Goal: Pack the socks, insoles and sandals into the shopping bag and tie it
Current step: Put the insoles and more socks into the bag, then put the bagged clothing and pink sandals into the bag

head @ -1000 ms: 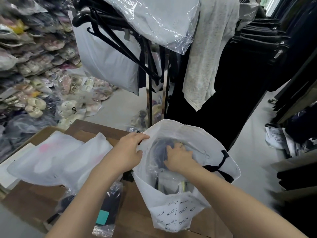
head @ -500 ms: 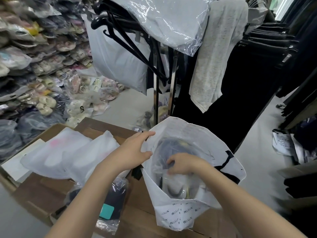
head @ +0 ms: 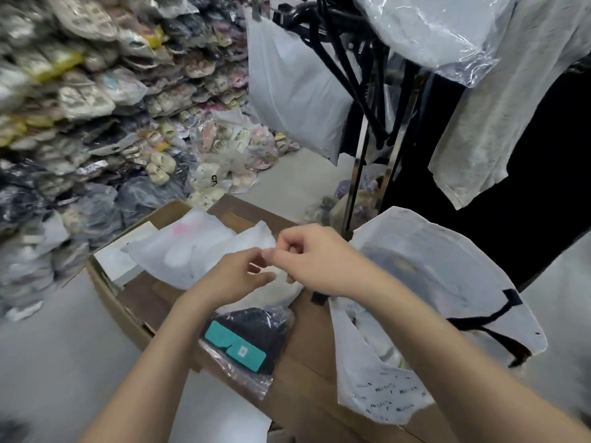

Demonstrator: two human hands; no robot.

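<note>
The white shopping bag [head: 383, 394] with black ribbon handles stands open at the right on a brown carton [head: 307, 398]. Clear-wrapped items lie inside it. Two frosted white packets [head: 192, 247] lie on the carton at the left. In front of them is a clear packet of dark socks [head: 249, 334] with a teal label. My left hand [head: 236, 276] hovers over the nearer white packet with its fingers loosely curved. My right hand [head: 307, 260] is beside it, left of the bag, with its fingers curled. Blur hides whether it pinches the packet's edge.
Bagged shoes and sandals [head: 96, 100] are stacked high along the left wall and spill onto the grey floor. A clothes rack [head: 361, 174] with black hangers, a hanging white bag and wrapped garments stands right behind the carton. Dark clothes hang at the right.
My right hand came out of the shopping bag and moved left to the white packets. My left hand let go of the bag's rim and moved there too. The view swung left.
</note>
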